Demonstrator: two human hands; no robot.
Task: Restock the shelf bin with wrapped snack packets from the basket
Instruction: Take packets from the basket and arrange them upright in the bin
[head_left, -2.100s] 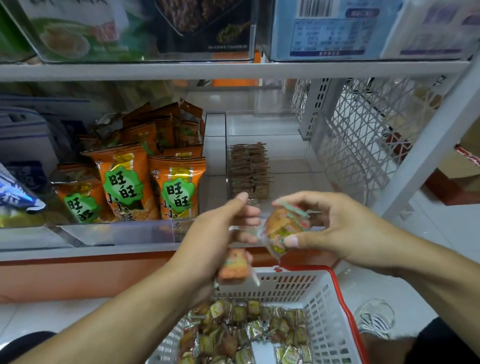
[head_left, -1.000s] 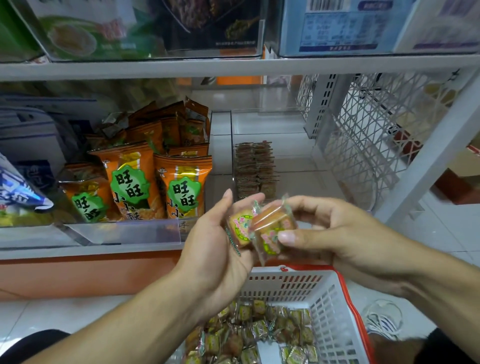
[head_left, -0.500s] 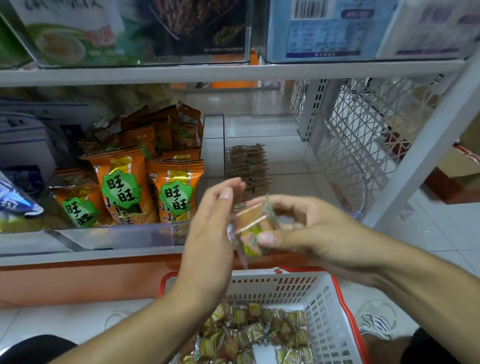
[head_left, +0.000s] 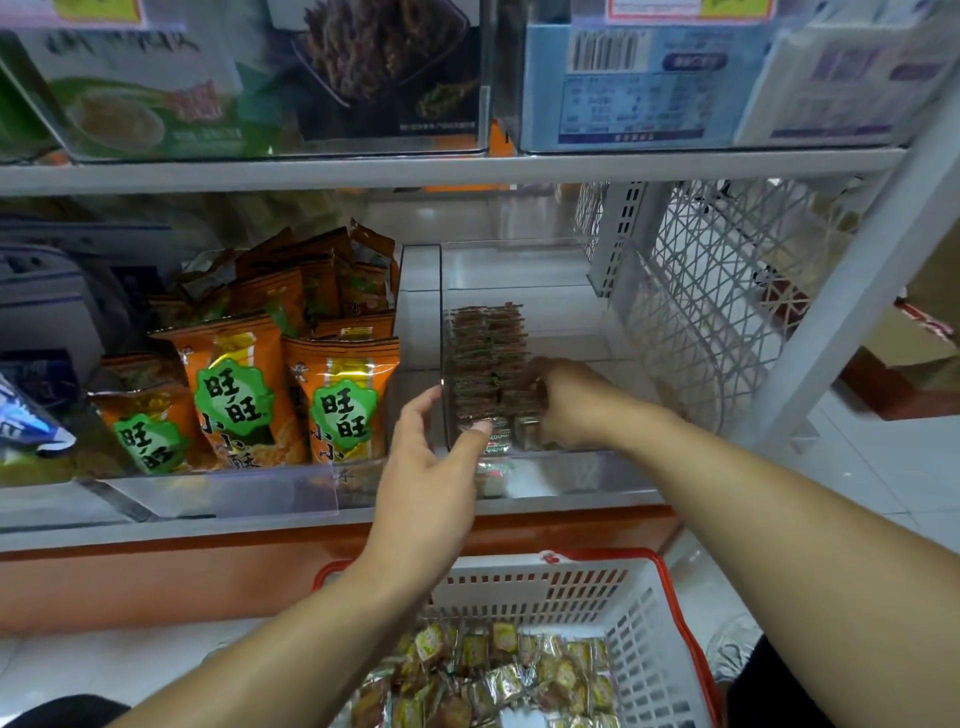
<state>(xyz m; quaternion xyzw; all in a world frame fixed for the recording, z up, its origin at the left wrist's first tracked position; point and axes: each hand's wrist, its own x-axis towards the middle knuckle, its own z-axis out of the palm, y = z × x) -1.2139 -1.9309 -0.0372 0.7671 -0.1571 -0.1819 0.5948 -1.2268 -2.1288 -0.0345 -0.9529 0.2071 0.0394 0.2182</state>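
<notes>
The right hand (head_left: 569, 402) reaches inside the clear shelf bin (head_left: 519, 265), fingers curled against the front end of the row of wrapped snack packets (head_left: 488, 358); whether it pinches a packet cannot be told, as the fingertips are hidden among the wrappers. The left hand (head_left: 428, 467) is relaxed and spread, holding nothing, its thumb tip touching the bin's front left corner and its fingers just outside the left wall.

The packets in the bin stand on edge in two tight columns from the front toward the middle; they are too small and close-packed to count. The rear part of the bin is bare.

Left of the bin, on the same shelf, stand orange snack bags (head_left: 340, 395): three with green labels in the front row, more behind them that cannot be counted. At the far left edge lies one blue and white bag (head_left: 26, 426).

Below the hands sits one white basket (head_left: 644, 629) with a red rim, holding a loose heap of wrapped packets (head_left: 498, 670), well over a dozen. Above, one upper shelf (head_left: 415, 171) carries clear bins with boxed goods
</notes>
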